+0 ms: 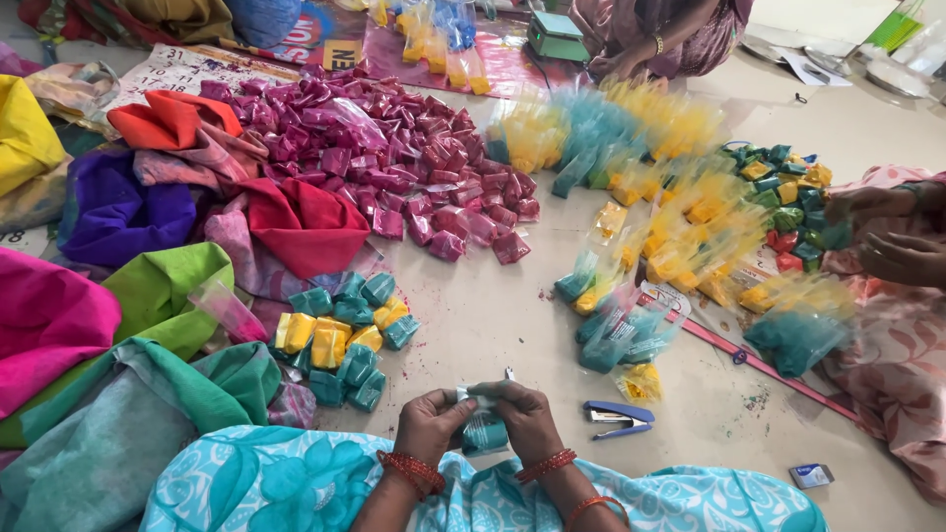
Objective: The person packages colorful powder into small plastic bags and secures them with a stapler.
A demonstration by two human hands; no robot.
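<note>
The left hand point(431, 422) and right hand point(524, 414) were both closed on a small teal packet point(485, 432), pinched between the fingertips. It sat above the lap, its top edge under the fingers, beside a blue stapler point(618, 417) on the floor.

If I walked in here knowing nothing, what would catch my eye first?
Probably the big heap of magenta packets spread over the floor at upper centre, with bright cloth bundles piled to its left. Nearer, the person's left hand and right hand together pinch a small teal packet, and a blue stapler lies just to their right.
</note>
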